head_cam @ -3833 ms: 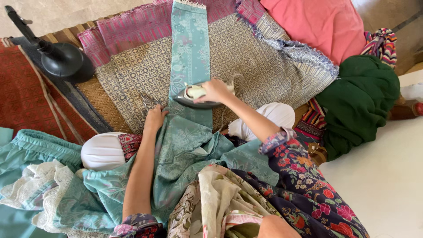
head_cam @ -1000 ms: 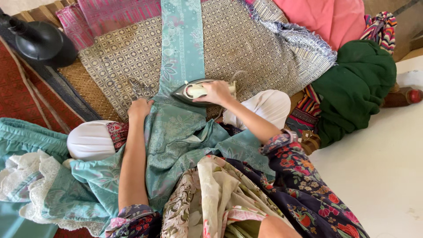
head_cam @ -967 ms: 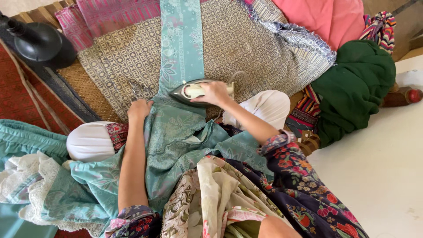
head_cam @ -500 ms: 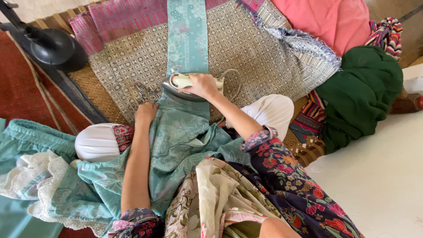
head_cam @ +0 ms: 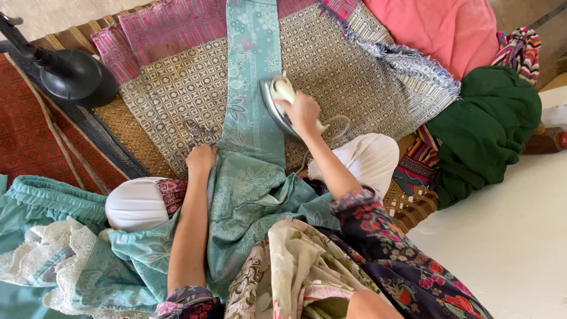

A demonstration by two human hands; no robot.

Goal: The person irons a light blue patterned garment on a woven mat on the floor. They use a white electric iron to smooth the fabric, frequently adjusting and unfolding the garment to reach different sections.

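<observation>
R hand (head_cam: 305, 110) grip holding iron (head_cam: 277, 101) at teal strip's (head_cam: 251, 71) R edge; L hand (head_cam: 201, 160) flat on its L edge.

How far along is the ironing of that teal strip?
Done: the teal strip lies flat beyond the iron. In hand: right hand runs the iron along its right edge; left hand pins the cloth. Left: the bunched teal fabric near the lap.
</observation>
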